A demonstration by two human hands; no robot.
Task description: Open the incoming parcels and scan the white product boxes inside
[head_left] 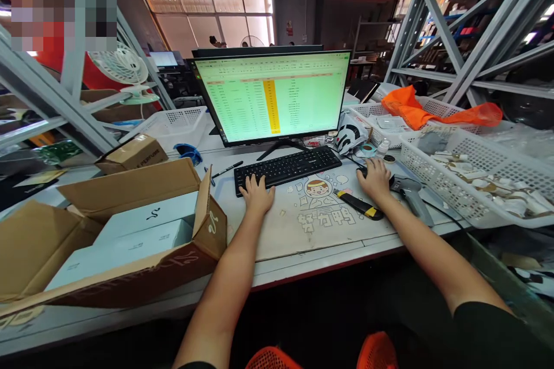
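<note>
My left hand [258,193] rests with fingers spread flat on the left end of a black keyboard [294,166]. My right hand [374,179] lies curved over a black mouse [362,171], mostly hiding it. Behind the keyboard stands a monitor [273,97] showing a green spreadsheet with a yellow column. A printed desk mat [322,213] lies under both hands. A black and yellow utility knife [360,205] lies on the mat just left of my right wrist. A grey handheld scanner [409,191] lies right of that hand.
An open cardboard box [130,230] with white boxes inside sits at the left, a small brown carton [132,153] behind it. White mesh baskets [476,184] stand at the right, one holding orange cloth [415,109]. Grey shelving frames [450,40] flank the desk. A pen [227,170] lies near the keyboard.
</note>
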